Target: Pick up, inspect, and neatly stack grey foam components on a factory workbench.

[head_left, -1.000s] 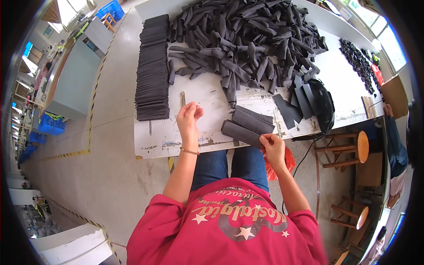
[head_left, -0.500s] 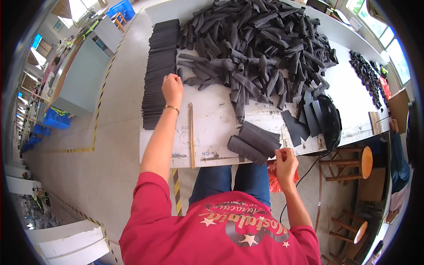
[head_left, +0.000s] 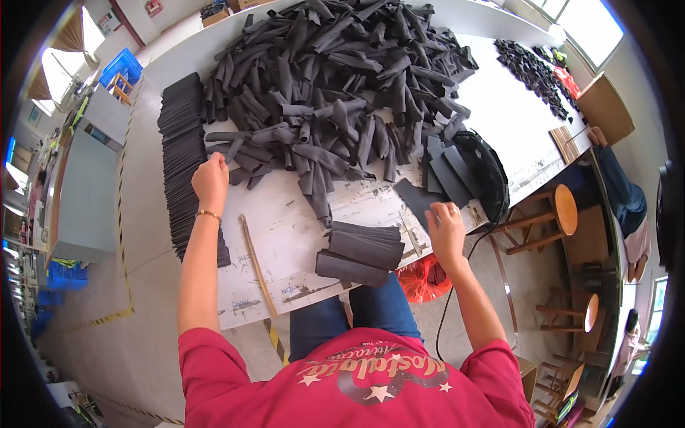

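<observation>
My left hand (head_left: pixel 211 183) is closed in a pinch between a long row of tightly stacked dark fabric pieces (head_left: pixel 182 135) and a big heap of rolled dark fabric pieces (head_left: pixel 321 78). A narrow dark strip shows at its fingertips, against the heap; whether it is held I cannot tell. My right hand (head_left: pixel 447 230) has bent, parted fingers at the near edge of a flat dark panel (head_left: pixel 415 200). More such panels (head_left: pixel 451 175) overlap behind it. Left of that hand, a small stack of dark folded pieces (head_left: pixel 360 253) lies near the table's front edge.
A thin wooden stick (head_left: pixel 258 265) lies on the white table (head_left: pixel 300 214). At the right are a black bag-like bundle (head_left: pixel 489 171) and a cable (head_left: pixel 457 307). A red plastic bag (head_left: pixel 426 277) hangs below the front edge. Wooden stools (head_left: pixel 564 209) stand beyond, near another person (head_left: pixel 628 192).
My right hand has moved from beside the folded stack forward to the flat panels, and its fingers have parted. The left hand stays pinched, nearer the heap. The whole view has shifted.
</observation>
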The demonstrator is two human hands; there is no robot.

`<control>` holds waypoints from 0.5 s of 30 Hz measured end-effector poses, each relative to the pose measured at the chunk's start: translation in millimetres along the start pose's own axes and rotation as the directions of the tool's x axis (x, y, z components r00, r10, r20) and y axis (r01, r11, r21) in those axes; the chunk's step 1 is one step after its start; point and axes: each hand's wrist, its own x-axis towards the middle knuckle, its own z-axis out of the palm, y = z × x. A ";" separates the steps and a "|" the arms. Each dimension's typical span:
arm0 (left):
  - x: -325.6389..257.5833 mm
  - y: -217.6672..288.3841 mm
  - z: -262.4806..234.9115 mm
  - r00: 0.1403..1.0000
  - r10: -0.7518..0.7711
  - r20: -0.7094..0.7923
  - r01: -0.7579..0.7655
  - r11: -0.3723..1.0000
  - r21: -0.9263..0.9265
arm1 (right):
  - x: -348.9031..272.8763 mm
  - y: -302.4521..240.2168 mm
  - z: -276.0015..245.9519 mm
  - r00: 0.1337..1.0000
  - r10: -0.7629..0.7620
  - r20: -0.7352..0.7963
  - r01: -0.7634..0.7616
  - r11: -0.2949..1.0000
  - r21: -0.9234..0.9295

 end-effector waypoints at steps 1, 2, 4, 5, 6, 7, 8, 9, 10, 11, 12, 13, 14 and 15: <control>-4.1 3.0 -1.2 0.987 0.097 -0.131 -0.107 0.991 -0.076 | 5.3 2.0 4.6 0.993 -0.104 0.050 0.109 0.986 -0.127; -12.1 9.8 -10.4 0.987 0.096 -0.133 -0.106 0.992 -0.073 | 9.7 3.0 11.3 0.972 -0.204 0.113 0.226 0.944 -0.239; -34.1 40.8 -28.8 0.984 0.071 -0.162 -0.146 0.845 -0.514 | 12.1 10.9 25.3 0.969 -0.151 0.195 0.204 0.935 -0.289; -46.7 51.6 -32.2 0.984 0.070 -0.164 -0.145 0.847 -0.511 | 12.8 11.8 30.1 0.959 -0.143 0.245 0.228 0.902 -0.368; -58.9 62.1 -34.2 0.997 -0.061 -0.047 0.005 0.658 -0.753 | 13.5 13.3 35.1 0.948 -0.130 0.292 0.254 0.860 -0.442; -69.3 69.2 -35.0 0.984 -0.149 0.103 0.154 0.391 -0.908 | 14.9 16.4 37.7 0.936 -0.116 0.332 0.268 0.847 -0.459; -79.6 69.4 -33.2 0.983 -0.155 0.098 0.152 0.396 -0.905 | 16.3 14.8 40.2 0.935 -0.124 0.333 0.273 0.849 -0.451; -90.4 69.1 -29.4 0.971 -0.180 0.158 0.200 0.246 -0.948 | 17.2 12.7 41.1 0.921 -0.105 0.374 0.275 0.858 -0.435; -101.1 68.9 -25.8 0.956 -0.194 0.221 0.241 0.089 -0.966 | 17.2 10.4 42.1 0.906 -0.087 0.415 0.274 0.866 -0.419; -110.1 74.7 -22.8 0.957 -0.190 0.221 0.240 0.086 -0.967 | 16.2 11.8 42.1 0.907 -0.084 0.412 0.272 0.865 -0.423; -118.7 80.4 -22.4 0.955 -0.181 0.234 0.239 0.005 -0.971 | 16.0 12.5 44.3 0.898 -0.113 0.425 0.324 0.823 -0.466; -126.3 86.0 -22.0 0.954 -0.171 0.247 0.237 -0.076 -0.968 | 15.1 13.1 46.2 0.888 -0.141 0.438 0.374 0.777 -0.507; -132.8 91.3 -22.2 0.955 -0.171 0.243 0.233 -0.076 -0.969 | 13.9 12.1 48.1 0.889 -0.144 0.436 0.374 0.777 -0.506; -138.6 96.5 -22.3 0.927 -0.215 0.307 0.267 -0.197 -0.943 | 12.5 10.9 50.3 0.872 -0.136 0.471 0.419 0.706 -0.571</control>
